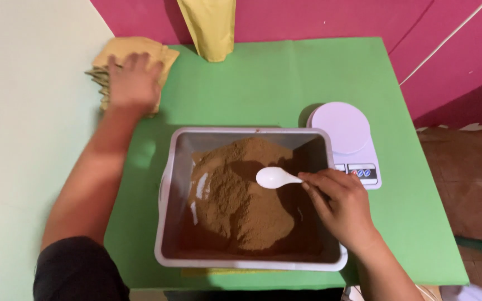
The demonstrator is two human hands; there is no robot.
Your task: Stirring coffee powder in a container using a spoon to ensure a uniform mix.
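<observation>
Looking down, largest first: each line names one thing and where it lies.

Table (pixel 285 83): a green top fills most of the view, set against a pink wall at 12 o'clock; everything in use sits on it within arm's reach.

Tub (pixel 165 184): a pale rectangular tub lies at the middle, toward 6 o'clock, close to the body so both arms can reach over it.

Brown powder (pixel 246 206): heaped inside the tub, highest at the centre, thin along the walls where the dark bottom shows.

Kitchen scale (pixel 344 131): white, with a round platform, just beside the tub at 2 o'clock, its platform bare.

Stack of paper bags (pixel 165 56): tan, flat, at the table's 10 o'clock corner; one more yellowish bag hangs or stands at 12 o'clock.

Left hand (pixel 134 81): stretched out to 10 o'clock, fingers spread flat on top of the stack, pressing on it; motion blur hides whether it pinches a bag.

Right hand (pixel 338 203): over the tub's 3 o'clock side, fingertips pinched on the spoon's handle.

White plastic spoon (pixel 274 177): held level above the powder heap, bowl pointing to 9 o'clock, looking empty.
</observation>
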